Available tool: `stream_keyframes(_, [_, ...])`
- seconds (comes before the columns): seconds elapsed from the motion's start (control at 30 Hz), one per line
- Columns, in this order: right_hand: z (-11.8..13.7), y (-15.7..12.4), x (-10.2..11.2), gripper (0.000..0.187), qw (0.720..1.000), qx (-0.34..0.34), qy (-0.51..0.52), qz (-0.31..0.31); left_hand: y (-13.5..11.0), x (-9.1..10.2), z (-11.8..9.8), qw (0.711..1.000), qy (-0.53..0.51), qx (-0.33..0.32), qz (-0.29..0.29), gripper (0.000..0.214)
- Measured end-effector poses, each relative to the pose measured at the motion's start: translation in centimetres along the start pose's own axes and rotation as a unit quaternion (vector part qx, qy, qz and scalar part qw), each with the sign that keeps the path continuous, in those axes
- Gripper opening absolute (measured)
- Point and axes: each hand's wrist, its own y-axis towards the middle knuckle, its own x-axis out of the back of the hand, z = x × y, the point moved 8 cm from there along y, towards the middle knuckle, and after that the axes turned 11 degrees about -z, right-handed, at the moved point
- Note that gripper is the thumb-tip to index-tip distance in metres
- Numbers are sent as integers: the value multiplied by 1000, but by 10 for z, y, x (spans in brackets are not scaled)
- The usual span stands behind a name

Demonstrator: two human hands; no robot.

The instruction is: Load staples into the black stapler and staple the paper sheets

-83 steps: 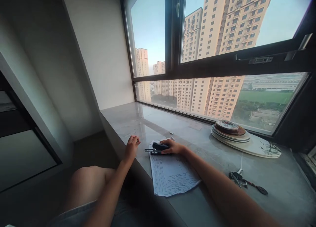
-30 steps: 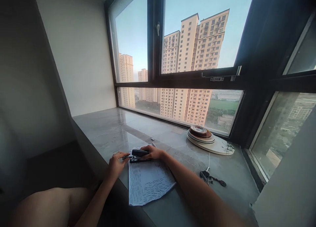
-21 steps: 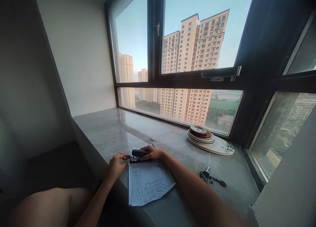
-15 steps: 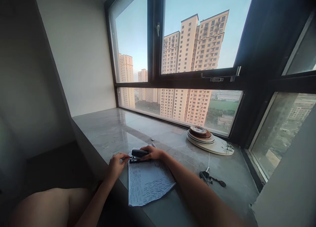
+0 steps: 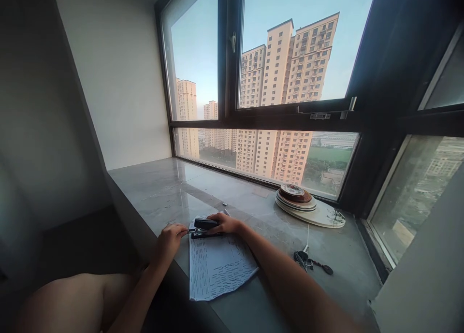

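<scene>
My right hand (image 5: 226, 224) is closed around the rear of a black stapler (image 5: 206, 223), whose top arm is raised from its base. The stapler rests on the far part of a sheet of paper (image 5: 219, 270) covered in short dark lines of writing. At the stapler's front end, my left hand (image 5: 173, 236) pinches a thin metal strip (image 5: 191, 231) that reaches into the stapler's gap. Whether this strip belongs to the stapler or is a row of staples, I cannot tell.
A small metallic piece (image 5: 225, 204) lies beyond the paper on the grey stone sill (image 5: 145, 180). Stacked plates or boards (image 5: 315, 212) stand near the window at right. Keys (image 5: 303, 259) with a dark fob lie right of my right forearm. The sill's front edge runs beneath my left forearm.
My left fingers have shifted slightly left, away from the stapler's front, and more of the metal strip shows. My right hand and the stapler keep their place on the paper.
</scene>
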Motion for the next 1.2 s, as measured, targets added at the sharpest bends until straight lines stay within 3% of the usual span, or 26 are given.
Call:
stream_keyframes(0.17, [2,1,-1,37,1000,17,7,5,1,5,-12,1000,8,-4,-24,16])
stream_keyframes(0.37, [2,0,-1,36,1000,17,10,7,-2,17,-6,995,-5,75,-66,30])
stream_keyframes(0.53, [2,0,0,37,1000,19,14,2,-3,19,-1,985,-80,129,-83,33])
stream_keyframes(0.73, [-1,1,0,37,1000,11,1,1,-5,9,13,943,-238,223,-70,50])
stream_keyframes(0.9, [-2,0,1,38,1000,1,-7,-1,-12,6,25,906,-278,313,-65,66])
stream_keyframes(1.0, [1,0,0,37,1000,9,5,2,-9,7,23,915,-280,283,-57,56])
stream_keyframes(1.2, [0,1,-1,39,1000,-3,4,2,-3,6,8,986,-117,107,-55,29])
